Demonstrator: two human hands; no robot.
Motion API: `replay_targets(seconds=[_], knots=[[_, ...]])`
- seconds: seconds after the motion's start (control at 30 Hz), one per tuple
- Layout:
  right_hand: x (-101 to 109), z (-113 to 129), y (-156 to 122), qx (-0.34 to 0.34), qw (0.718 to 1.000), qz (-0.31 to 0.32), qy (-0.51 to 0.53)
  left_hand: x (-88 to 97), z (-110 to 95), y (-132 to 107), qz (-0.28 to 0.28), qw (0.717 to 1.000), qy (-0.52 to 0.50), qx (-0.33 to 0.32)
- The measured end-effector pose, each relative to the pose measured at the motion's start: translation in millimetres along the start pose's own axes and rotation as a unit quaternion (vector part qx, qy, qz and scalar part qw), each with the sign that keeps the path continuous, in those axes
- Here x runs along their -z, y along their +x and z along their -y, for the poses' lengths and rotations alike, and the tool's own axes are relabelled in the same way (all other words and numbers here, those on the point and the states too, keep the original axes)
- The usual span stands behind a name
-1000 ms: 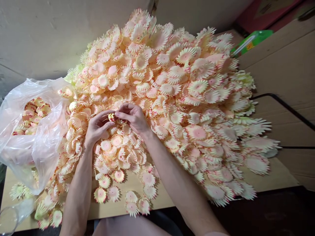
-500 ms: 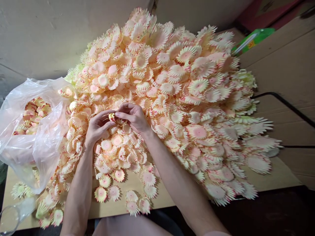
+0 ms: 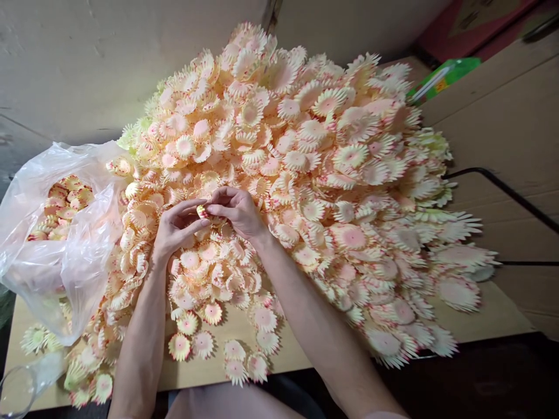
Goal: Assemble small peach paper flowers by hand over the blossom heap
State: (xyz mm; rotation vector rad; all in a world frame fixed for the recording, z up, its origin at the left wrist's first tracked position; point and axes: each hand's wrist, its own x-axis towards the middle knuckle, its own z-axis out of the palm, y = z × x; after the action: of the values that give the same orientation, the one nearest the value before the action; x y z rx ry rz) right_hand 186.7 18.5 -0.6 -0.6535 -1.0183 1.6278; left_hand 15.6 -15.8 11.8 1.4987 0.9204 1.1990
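Observation:
A big heap of cream and pink artificial flower heads (image 3: 305,169) covers the table (image 3: 493,317). Over the left middle of the heap, my left hand (image 3: 174,228) and my right hand (image 3: 237,210) meet fingertip to fingertip. Both pinch one small flower piece (image 3: 202,212) between thumbs and fingers. My forearms reach in from the bottom edge across loose flowers near the table's front.
A clear plastic bag (image 3: 65,256) holding more flower pieces lies at the left. A green packet (image 3: 441,77) sits at the back right beside cardboard (image 3: 515,116). A black metal bar (image 3: 502,189) runs along the right. A clear cup rim (image 3: 15,393) shows bottom left.
Both hands stay together on the small flower piece; they sit slightly lower in the picture as the view shifts a little. Nothing else moved.

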Motion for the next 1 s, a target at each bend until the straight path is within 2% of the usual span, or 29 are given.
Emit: replay_targets(seconds=[0.13, 0.4, 0.6, 0.77, 0.87, 1.0], knots=[[1, -2, 1, 0.005, 1.0, 0.011, -0.012, -1.9, -1, 0, -0.027, 0.999, 0.016, -0.02], [1, -2, 2, -0.016, 0.998, 0.019, 0.056, 0.3, -1, 1, -0.049, 0.998, 0.024, -0.036], [0, -1, 1, -0.013, 0.999, 0.014, 0.047, 2.2, 1, 0, -0.035, 0.999, 0.022, -0.029], [2, -5, 4, 0.006, 1.0, 0.006, 0.02, 1.2, 3, 1, -0.035, 0.999, -0.02, -0.016], [1, -6, 4, 0.014, 1.0, -0.002, 0.001, 1.7, 7, 3, -0.05, 0.998, 0.012, -0.025], [0, -6, 4, 0.031, 0.999, -0.001, -0.01, 3.2, 11, 3, -0.096, 0.992, 0.061, -0.052]])
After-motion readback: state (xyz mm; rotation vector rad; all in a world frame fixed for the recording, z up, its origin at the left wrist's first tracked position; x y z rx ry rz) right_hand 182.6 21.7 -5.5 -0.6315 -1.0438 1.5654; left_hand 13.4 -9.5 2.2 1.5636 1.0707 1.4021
